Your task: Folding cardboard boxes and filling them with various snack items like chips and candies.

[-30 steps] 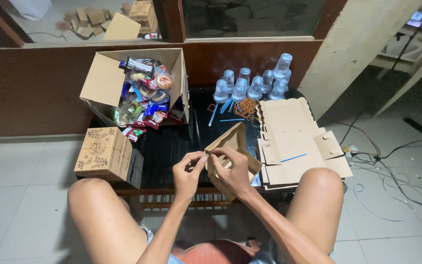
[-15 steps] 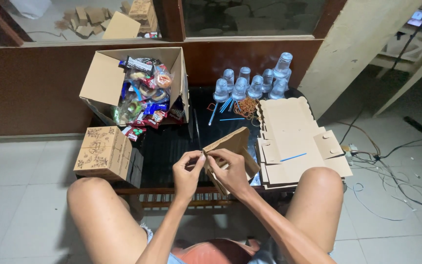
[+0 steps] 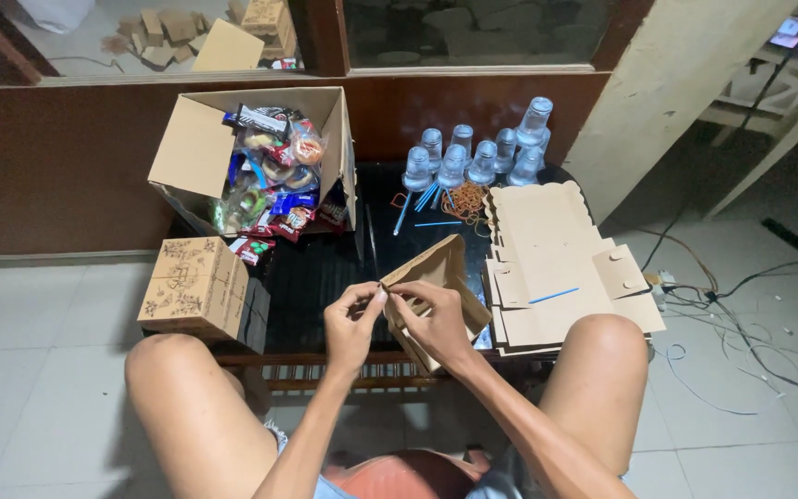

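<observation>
Both hands meet over the near edge of a dark low table [image 3: 325, 277], working a partly folded brown cardboard box [image 3: 436, 282]. The left hand [image 3: 351, 323] pinches a flap edge at the box's near-left corner between thumb and fingertips, pressed together on the cardboard. The right hand [image 3: 436, 323] cups the box from below and to the right of that pinch, fingers curled round its lower panel, so the piece stays steady while the flap is worked; this looks like folding a tab into place. The box is held tilted, one corner pointing up and away from the grip, its long axis running from the near-left pinch toward the far right.

Just right of the grip lies a stack of flat die-cut cardboard blanks [image 3: 556, 268] with a thin blue straw [image 3: 553, 296] lying on top. Beyond the grip stands a cluster of sealed clear plastic water cups [image 3: 477, 157], with more blue straws [image 3: 422, 199] and a heap of rubber bands [image 3: 465, 201] in front of them. Far left of the grip sits an open carton of snack packets [image 3: 265, 171], and nearer, a finished printed box [image 3: 194, 286].
</observation>
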